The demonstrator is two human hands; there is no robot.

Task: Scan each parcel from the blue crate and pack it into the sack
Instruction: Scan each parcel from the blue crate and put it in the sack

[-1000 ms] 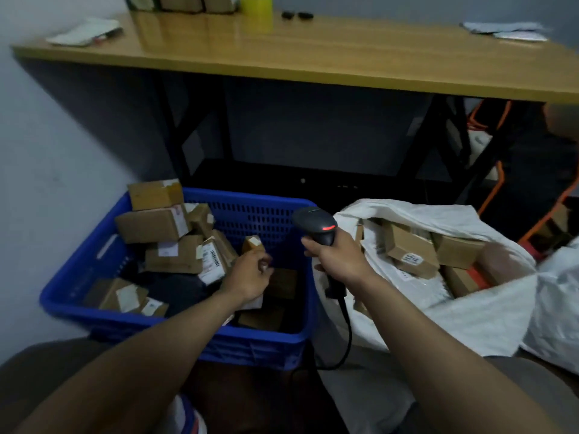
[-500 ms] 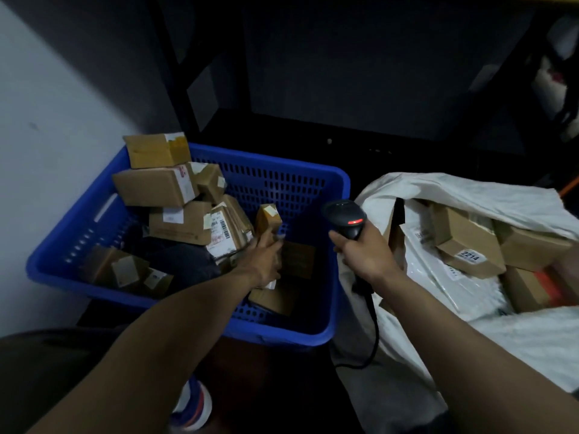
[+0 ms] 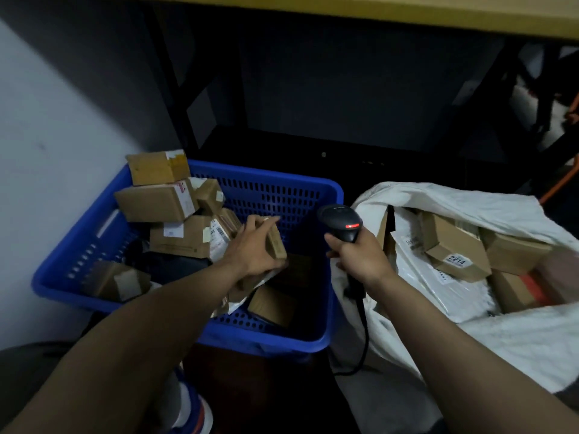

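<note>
Head view: the left hand (image 3: 250, 256) now grips a small box (image 3: 275, 242), lifted over the crate (image 3: 269, 341) near the scanner (image 3: 340, 222) that the right hand (image 3: 360, 260) grips, so scanning looks next, then the sack (image 3: 517, 349).

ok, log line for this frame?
step: pre-scan | left hand: grips small brown cardboard parcel at blue plastic crate | right hand: grips black handheld scanner, red light on | white fabric sack: open, parcels inside

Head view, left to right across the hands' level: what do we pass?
Order: blue crate wall → stacked parcels → left hand gripping a small parcel → right hand holding the scanner → white sack, 2214 box inside.
</note>
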